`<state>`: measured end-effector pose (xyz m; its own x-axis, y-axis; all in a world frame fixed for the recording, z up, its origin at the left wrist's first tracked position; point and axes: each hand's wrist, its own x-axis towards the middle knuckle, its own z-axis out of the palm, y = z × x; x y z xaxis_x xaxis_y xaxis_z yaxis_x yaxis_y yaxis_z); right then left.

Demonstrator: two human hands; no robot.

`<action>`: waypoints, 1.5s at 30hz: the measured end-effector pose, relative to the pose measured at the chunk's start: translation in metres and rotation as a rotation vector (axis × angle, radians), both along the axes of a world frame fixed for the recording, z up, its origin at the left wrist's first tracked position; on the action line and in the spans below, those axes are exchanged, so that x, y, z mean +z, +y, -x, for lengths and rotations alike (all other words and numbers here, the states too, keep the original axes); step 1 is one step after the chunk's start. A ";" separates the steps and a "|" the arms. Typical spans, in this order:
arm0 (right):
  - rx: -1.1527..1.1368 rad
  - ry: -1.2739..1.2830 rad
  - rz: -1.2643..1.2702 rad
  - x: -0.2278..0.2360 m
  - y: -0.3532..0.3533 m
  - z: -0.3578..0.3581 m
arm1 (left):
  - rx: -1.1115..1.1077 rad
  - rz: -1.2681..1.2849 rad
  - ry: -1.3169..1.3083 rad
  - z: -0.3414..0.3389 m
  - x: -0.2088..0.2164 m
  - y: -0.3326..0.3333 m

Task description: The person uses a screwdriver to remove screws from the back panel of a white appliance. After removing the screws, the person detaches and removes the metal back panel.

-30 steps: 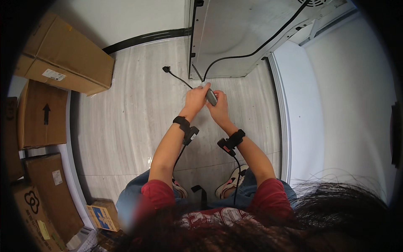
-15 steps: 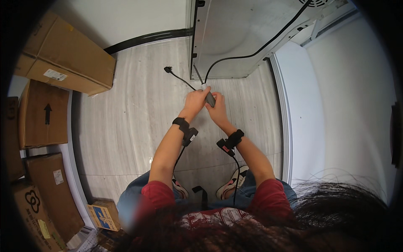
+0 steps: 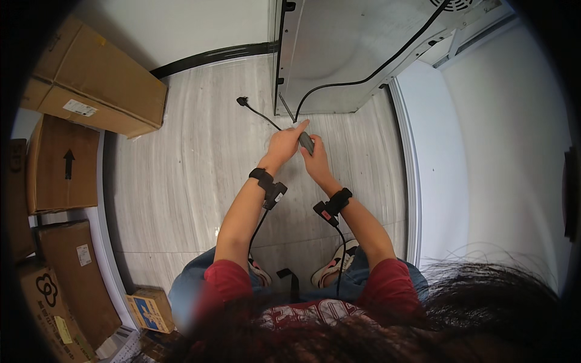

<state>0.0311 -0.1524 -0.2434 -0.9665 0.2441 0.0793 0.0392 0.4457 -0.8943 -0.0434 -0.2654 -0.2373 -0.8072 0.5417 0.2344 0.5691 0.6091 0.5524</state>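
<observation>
A screwdriver with a grey handle (image 3: 307,143) and a long thin metal shaft (image 3: 285,105) is held between my hands. Its shaft reaches toward the lower left edge of a grey metal appliance panel (image 3: 339,54); whether the tip touches is hard to tell. My left hand (image 3: 283,146) is closed around the front of the handle, with a finger stretched along it. Around the rear end of the handle close the fingers of my right hand (image 3: 317,160). A black power cord (image 3: 345,81) hangs across the panel and passes down near the screwdriver.
The cord's black plug (image 3: 242,100) lies on the light wood-look floor (image 3: 187,163) left of my hands. Cardboard boxes (image 3: 115,78) are stacked along the left side. A white wall (image 3: 502,133) stands on the right. Black straps with cabled devices (image 3: 275,195) sit on my wrists.
The screwdriver handle has shifted slightly to the right. My left finger now covers more of its pale collar, and my right fingers have changed their grip a little.
</observation>
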 end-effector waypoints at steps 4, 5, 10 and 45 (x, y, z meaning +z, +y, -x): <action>-0.042 -0.005 -0.068 -0.005 0.004 0.000 | -0.015 0.026 -0.069 -0.006 -0.005 0.006; -0.032 0.025 -0.063 -0.008 0.005 0.000 | -0.013 0.028 -0.090 -0.007 -0.005 0.008; 0.022 -0.123 0.197 -0.018 0.015 0.005 | -0.059 0.010 -0.084 0.000 0.001 0.008; 0.140 -0.256 0.387 -0.006 0.001 0.004 | -0.034 0.069 -0.032 -0.005 -0.004 -0.001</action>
<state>0.0267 -0.1517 -0.2497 -0.9688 0.0750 -0.2361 0.2428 0.0993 -0.9650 -0.0384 -0.2668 -0.2412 -0.7949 0.5825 0.1701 0.5725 0.6269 0.5284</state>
